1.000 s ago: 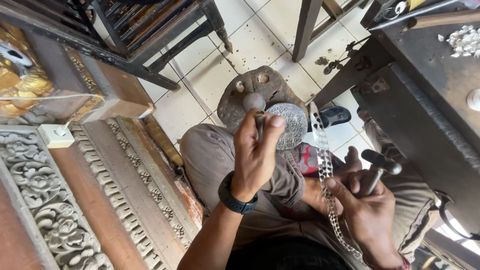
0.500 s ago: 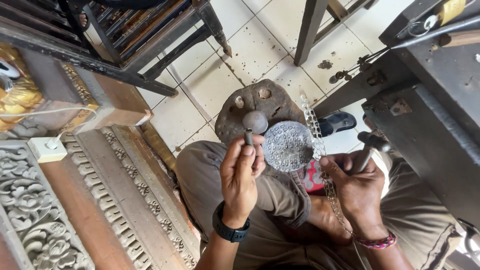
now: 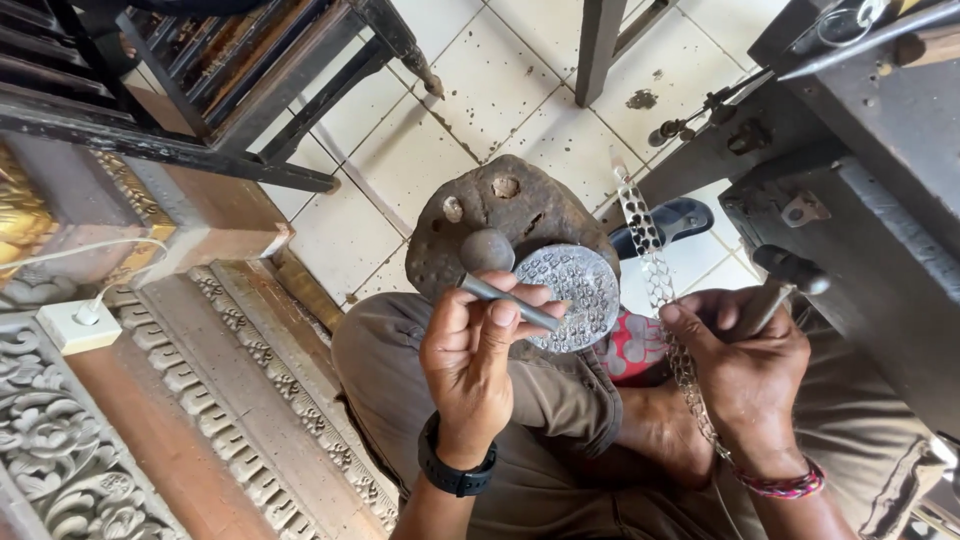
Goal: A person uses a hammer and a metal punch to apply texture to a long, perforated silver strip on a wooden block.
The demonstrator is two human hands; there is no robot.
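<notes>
Head view, looking down over the lap: left hand closed around a slim grey metal punch with a rounded ball end, thumb and forefinger pinching the shaft near its middle, apparently so the tip can be steered precisely; ball end lying at about ten o'clock from the round embossed silver metal disc. Disc resting flat on the dark, pitted dome-shaped block, seemingly for firm backing under the thin sheet, block propped against the knees in khaki trousers. Right hand at three o'clock from the disc, wrapped shut on the handle of a small dark-headed hammer, head raised and tilted toward two o'clock, clear of the punch. Perforated silver metal strip running from twelve to six o'clock between disc and right hand, passing under the fingers. Carved wooden panels at eight o'clock, dark metal desk at two o'clock, white tiled floor beyond.
</notes>
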